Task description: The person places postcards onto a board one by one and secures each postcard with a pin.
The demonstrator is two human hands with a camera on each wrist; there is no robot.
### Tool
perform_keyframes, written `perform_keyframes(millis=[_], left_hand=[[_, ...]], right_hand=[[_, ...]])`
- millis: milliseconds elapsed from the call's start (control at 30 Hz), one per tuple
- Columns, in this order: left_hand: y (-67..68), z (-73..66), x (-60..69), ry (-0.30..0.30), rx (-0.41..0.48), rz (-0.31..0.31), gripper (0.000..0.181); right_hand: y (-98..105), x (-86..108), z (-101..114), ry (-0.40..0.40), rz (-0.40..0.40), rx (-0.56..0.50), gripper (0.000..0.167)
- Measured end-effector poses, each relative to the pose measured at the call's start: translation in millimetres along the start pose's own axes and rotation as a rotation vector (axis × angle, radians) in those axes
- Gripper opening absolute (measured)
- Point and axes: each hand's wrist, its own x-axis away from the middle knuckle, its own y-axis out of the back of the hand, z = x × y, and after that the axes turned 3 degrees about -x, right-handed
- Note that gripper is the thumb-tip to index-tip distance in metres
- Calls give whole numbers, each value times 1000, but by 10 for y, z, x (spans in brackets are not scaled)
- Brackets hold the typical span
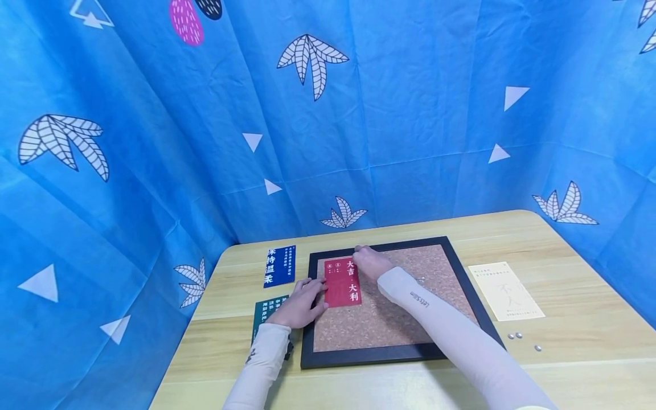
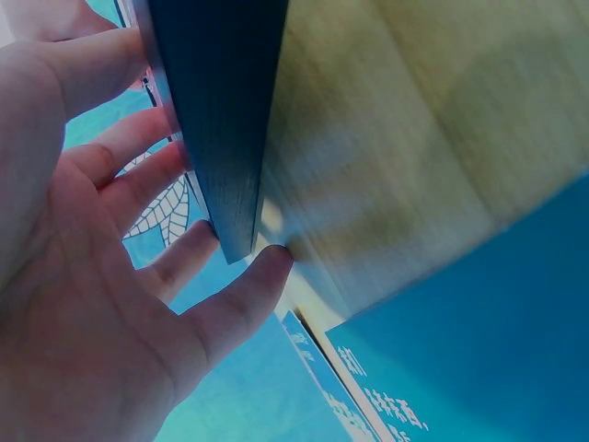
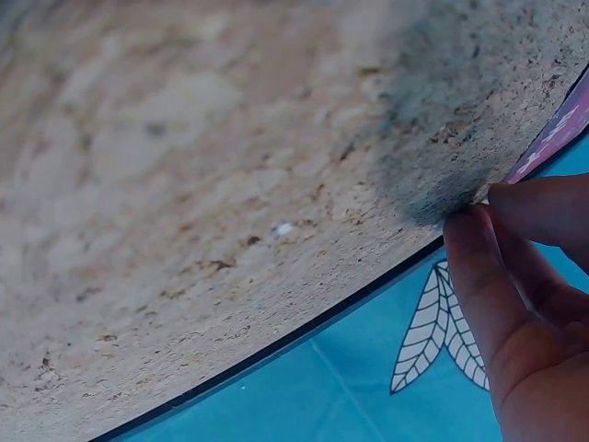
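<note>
A red card (image 1: 342, 283) with white characters lies on the cork board (image 1: 389, 330), near the left side of its black frame (image 1: 374, 357). At the card's upper right corner, my right hand (image 1: 373, 263) pinches a small thumbtack against the cork; the fingertips hide most of it. In the right wrist view, thumb and forefinger (image 3: 474, 230) meet at the board's surface beside the card's edge. My left hand (image 1: 301, 303) lies across the frame's left side, fingers extended, with fingertips touching the card's left edge. Spread fingers (image 2: 138, 189) show beside the dark frame in the left wrist view.
A blue card (image 1: 280, 266) and a green card (image 1: 261, 312), partly covered by my left arm, lie left of the board. On the right are a cream card (image 1: 504, 290) and several silver round-headed tacks (image 1: 537, 347). A blue patterned curtain (image 1: 410, 125) hangs behind the wooden table (image 1: 589, 319).
</note>
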Motion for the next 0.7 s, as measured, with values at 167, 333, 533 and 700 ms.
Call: perform_keyframes(millis=[167, 333, 533, 700], left_hand=[[6, -7, 9, 0, -1, 2, 54], [9, -11, 12, -10, -4, 3, 54], [12, -15, 7, -14, -4, -2, 53], [18, -19, 11, -20, -3, -7, 52]], right_hand=[[-7, 0, 2, 4, 3, 2, 23], [-11, -3, 10, -20, 25, 16, 27], [-9, 3, 19, -36, 37, 25, 32], [-9, 13, 26, -29, 24, 38, 31]])
